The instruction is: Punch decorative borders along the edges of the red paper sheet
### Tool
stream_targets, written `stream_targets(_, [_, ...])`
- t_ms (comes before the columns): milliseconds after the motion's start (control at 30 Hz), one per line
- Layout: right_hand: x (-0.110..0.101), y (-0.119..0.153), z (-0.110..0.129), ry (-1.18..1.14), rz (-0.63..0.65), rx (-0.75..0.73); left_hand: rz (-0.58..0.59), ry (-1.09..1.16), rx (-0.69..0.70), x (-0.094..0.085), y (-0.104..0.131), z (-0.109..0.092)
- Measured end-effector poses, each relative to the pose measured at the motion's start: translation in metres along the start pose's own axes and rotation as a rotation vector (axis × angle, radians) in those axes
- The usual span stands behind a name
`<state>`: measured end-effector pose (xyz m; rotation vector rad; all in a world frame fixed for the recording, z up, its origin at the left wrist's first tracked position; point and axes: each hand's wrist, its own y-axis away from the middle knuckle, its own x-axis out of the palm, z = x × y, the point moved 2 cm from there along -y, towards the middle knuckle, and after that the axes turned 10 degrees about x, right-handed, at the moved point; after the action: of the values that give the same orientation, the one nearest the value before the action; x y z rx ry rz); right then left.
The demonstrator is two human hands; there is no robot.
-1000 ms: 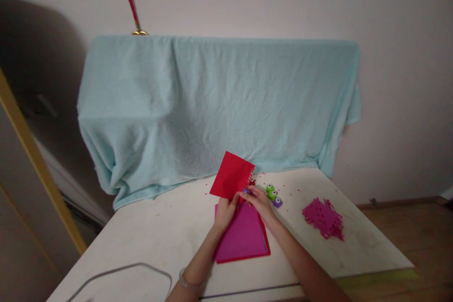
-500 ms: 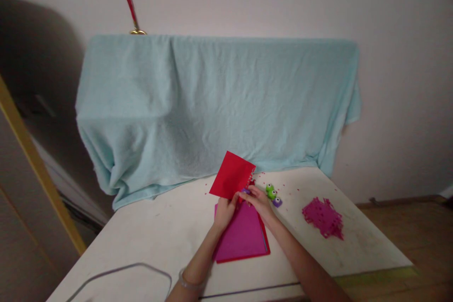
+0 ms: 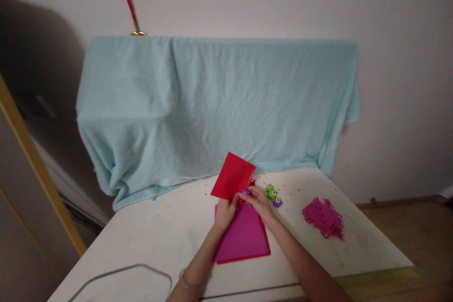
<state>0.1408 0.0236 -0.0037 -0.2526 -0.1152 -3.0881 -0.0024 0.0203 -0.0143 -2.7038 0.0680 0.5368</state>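
1. Sheet (image 3: pixel 233 177): in the left hand (image 3: pixel 225 213), before the cloth (image 3: pixel 219 99).
2. Small tool (image 3: pixel 246 191): in the right hand (image 3: pixel 261 204), at the sheet's near right corner.
3. Paper stack (image 3: pixel 239 240): on the surface (image 3: pixel 170 236), below both hands.
4. Small figures (image 3: pixel 272 194): on the surface, just right of the right hand.
5. Punched paper (image 3: pixel 322 218): farther right.
6. Cloth: behind everything, before the wall (image 3: pixel 399 80).

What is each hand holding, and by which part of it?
The left hand holds the red sheet by its lower edge. The right hand grips a small purple object; exactly where on it cannot be told.
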Motion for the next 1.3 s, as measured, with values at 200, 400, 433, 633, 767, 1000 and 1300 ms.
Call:
stream_targets(200, [0.002, 0.003, 0.002, -0.011, -0.011, -0.016, -0.014, -0.004, 0.012, -0.001, 0.000, -0.004])
stream_targets(400, [0.000, 0.000, -0.001, -0.019, -0.056, -0.051, -0.049, -0.043, 0.127, -0.003, 0.000, -0.010])
stream_targets(433, [-0.001, 0.000, -0.001, -0.022, -0.064, -0.050, -0.056, -0.044, 0.141, -0.003, 0.000, -0.010])
stream_targets(633, [-0.001, 0.004, 0.005, -0.033, -0.074, -0.005, -0.059, -0.037, 0.167, -0.002, 0.000, -0.012])
stream_targets(767, [0.000, 0.003, 0.005, -0.016, -0.009, 0.024, -0.063, -0.019, 0.152, -0.002, -0.001, -0.011])
stream_targets(1000, [0.002, -0.001, -0.001, -0.027, -0.031, 0.039, -0.084, 0.040, 0.141, -0.003, -0.001, -0.009])
stream_targets(1300, [0.004, 0.005, 0.006, -0.019, 0.007, 0.051, -0.095, 0.034, 0.093, -0.003, -0.002, -0.015])
